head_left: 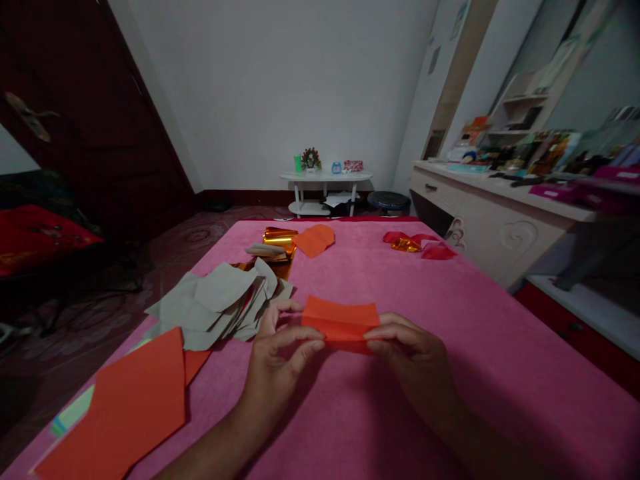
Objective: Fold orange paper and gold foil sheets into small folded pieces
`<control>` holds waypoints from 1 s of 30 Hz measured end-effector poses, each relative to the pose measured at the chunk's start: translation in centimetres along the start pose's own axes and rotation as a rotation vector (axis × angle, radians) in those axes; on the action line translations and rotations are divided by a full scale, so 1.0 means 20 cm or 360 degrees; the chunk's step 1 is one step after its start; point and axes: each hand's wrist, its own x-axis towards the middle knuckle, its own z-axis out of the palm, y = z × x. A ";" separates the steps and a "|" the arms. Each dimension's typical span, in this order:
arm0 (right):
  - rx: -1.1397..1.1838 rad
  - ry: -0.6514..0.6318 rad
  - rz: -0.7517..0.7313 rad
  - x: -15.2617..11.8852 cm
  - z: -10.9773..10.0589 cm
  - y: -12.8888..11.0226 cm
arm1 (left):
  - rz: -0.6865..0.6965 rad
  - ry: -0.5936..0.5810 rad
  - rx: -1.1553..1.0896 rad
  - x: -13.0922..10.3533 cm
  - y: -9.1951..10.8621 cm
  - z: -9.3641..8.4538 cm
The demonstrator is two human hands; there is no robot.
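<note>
Head feed: I hold a small orange paper piece point(340, 313) between both hands, above the middle of the pink cloth point(480, 360). Left hand point(283, 350) pinches its left end, thumb against forefinger; right hand point(413, 350) pinches the right end likewise. The fingertips cover parts of its near edge. A crease crosses it.

To the left, grey paper pieces point(215, 293) overlap, so I cannot count them. Nearer, a large orange sheet point(137, 400) runs out of view at the near edge and hides most of a pale green sheet point(77, 410). Marks on the red bag point(45, 237), far left, are too dim for me to read. On the far white table point(325, 177), a green cup point(298, 163) stands beside a flowerpot point(311, 169) holding red blooms; I cannot see into the cup.
</note>
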 end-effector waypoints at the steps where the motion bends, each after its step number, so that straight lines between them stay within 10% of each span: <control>1: 0.0008 0.0009 0.0010 0.00 0.00 0.00 | 0.0010 0.0001 0.0008 0.00 0.00 -0.01; 9: 0.0178 -0.0098 0.0077 0.00 -0.01 0.02 | 0.0019 -0.0537 -0.0336 0.05 0.03 -0.05; 30: 0.0684 0.0180 0.0488 -0.02 0.05 0.06 | 0.0463 -0.0203 -0.0141 -0.01 0.02 -0.01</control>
